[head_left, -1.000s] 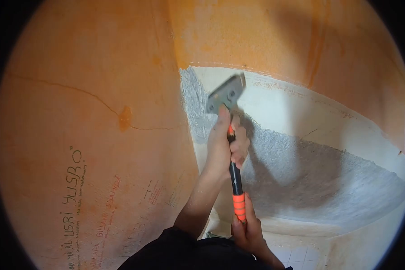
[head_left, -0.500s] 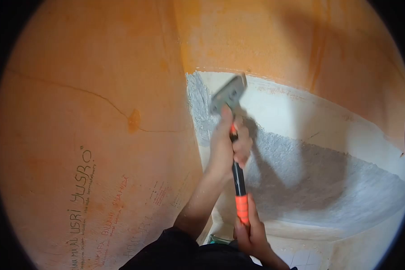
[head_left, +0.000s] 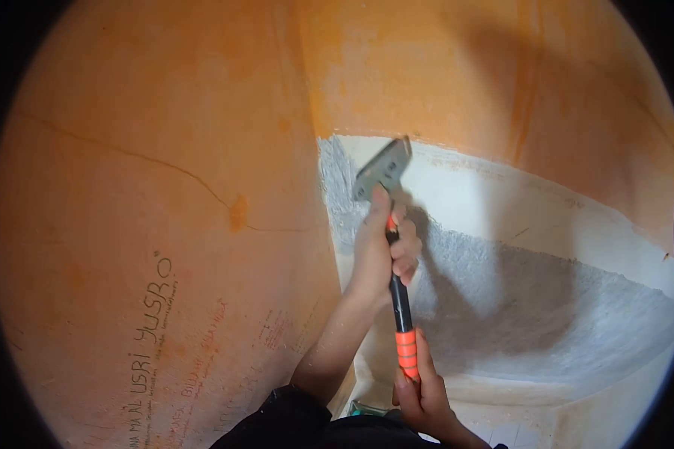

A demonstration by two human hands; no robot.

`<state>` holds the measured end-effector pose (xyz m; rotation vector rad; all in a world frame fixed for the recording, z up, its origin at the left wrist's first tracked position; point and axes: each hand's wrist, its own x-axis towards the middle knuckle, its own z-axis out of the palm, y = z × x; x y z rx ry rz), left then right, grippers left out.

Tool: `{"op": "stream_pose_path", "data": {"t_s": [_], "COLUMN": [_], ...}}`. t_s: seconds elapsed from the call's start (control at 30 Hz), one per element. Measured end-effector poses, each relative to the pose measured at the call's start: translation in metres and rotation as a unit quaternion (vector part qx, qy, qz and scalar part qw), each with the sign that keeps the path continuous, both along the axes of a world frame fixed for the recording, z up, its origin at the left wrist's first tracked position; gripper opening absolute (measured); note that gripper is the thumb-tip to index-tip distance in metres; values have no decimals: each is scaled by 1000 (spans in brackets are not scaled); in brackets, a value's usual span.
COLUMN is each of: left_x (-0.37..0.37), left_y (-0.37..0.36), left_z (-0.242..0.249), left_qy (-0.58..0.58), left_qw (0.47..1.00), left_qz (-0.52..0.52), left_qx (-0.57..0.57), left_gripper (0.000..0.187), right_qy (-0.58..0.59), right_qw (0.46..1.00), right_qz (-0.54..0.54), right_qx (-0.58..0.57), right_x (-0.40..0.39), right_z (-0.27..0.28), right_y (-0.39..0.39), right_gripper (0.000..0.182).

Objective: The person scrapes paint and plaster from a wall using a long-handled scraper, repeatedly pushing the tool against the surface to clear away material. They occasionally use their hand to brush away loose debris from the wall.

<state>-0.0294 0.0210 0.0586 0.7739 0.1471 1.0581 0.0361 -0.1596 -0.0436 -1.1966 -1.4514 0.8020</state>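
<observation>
A long-handled scraper (head_left: 400,303) slants up across the middle of the view, with a black shaft, orange grip bands and a wide metal head (head_left: 384,170). My left hand (head_left: 382,251) is wrapped round the upper shaft, its thumb stretched up against the head. Lower down, my right hand (head_left: 425,395) grips the orange-banded end of the handle. The head overlaps the white strip (head_left: 457,179) of the wall, close to the rough grey-streaked patch (head_left: 338,191) by the corner. Part of the upper shaft is hidden behind my left fingers.
To the left, an orange wall (head_left: 165,97) carries a thin crack and handwriting (head_left: 146,337). Above the white strip is more orange paint (head_left: 427,67). A rough grey area (head_left: 502,292) spreads below it, with shadows across. Something green (head_left: 367,408) shows near my dark clothing.
The wall has shifted slightly down and to the right in view. The scraper head sits a little lower in view and nearer the white strip's top edge. Both hands keep their hold.
</observation>
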Motion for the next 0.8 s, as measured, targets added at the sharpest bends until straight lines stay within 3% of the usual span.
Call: {"op": "stream_pose_path", "data": {"t_s": [0.2, 0.33, 0.4, 0.53, 0.73, 0.8], "left_x": [-5, -6, -8, -6, -9, -8], "left_y": [5, 5, 11, 4, 13, 5], "left_z": [13, 8, 21, 7, 21, 12], "left_qy": [-4, -2, 7, 4, -22, -10], "left_qw": [999, 1000, 998, 1000, 998, 999], "left_qz": [36, -14, 56, 3, 47, 5], "left_qx": [16, -3, 23, 26, 25, 37], "left_gripper": [42, 42, 43, 41, 42, 41], "right_qy": [9, 0, 5, 33, -14, -1], "right_qw": [1000, 1000, 999, 999, 998, 999], "right_qz": [24, 17, 21, 21, 32, 22], "right_qx": [-18, 10, 23, 22, 42, 35], "right_x": [-1, -5, -9, -7, -4, -7], "right_z": [14, -1, 9, 2, 17, 13], "right_y": [4, 8, 14, 6, 18, 10], "right_gripper": [71, 71, 71, 70, 70, 69]}}
